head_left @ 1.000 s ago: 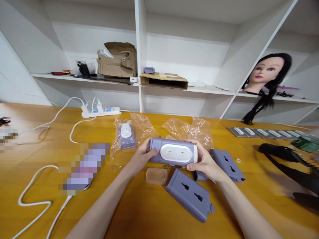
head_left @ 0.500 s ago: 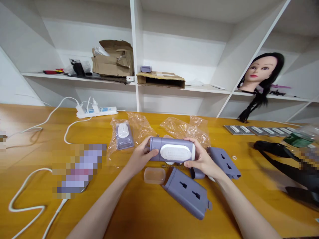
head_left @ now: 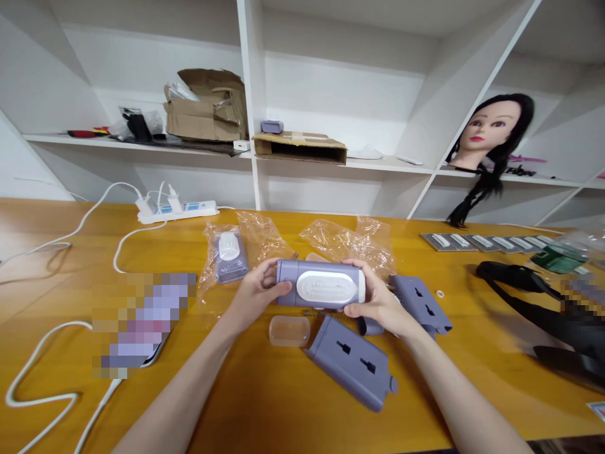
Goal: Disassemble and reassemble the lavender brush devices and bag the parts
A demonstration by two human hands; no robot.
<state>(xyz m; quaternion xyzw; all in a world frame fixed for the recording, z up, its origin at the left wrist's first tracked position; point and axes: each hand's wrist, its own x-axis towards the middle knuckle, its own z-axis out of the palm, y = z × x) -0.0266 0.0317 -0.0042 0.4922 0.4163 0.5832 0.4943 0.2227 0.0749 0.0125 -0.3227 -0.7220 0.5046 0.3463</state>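
Two bare hands: the left hand (head_left: 253,293) and the right hand (head_left: 385,306) hold one thing between them, over the middle of the orange-brown wooden table (head_left: 265,403).
Purple box-shaped case with white oval panel (head_left: 326,287): it lies lengthwise from hand to hand, the panel facing the person; whether its lower edge touches the table, one cannot tell.
Left fingers: they are clamped on the left end of the case, with the thumb pressed on the front face.
Right fingers: they are clamped on the other end, which has a white edge; the thumb is at the lower border.
Purple plastic housing with two black slots (head_left: 352,366): it lies slanted on the table, nearer to the person than the case.
Second purple slotted housing (head_left: 420,302): it lies just beside the right hand, partly hidden by it.
Clear shallow plastic tray (head_left: 289,331): it rests left of the nearer housing.
Purple device in transparent wrapping (head_left: 230,261): it lies beyond the left hand.
Crumpled transparent plastic bag (head_left: 352,243): it is spread behind the case.
Small white ring (head_left: 440,294): it lies near the second housing.
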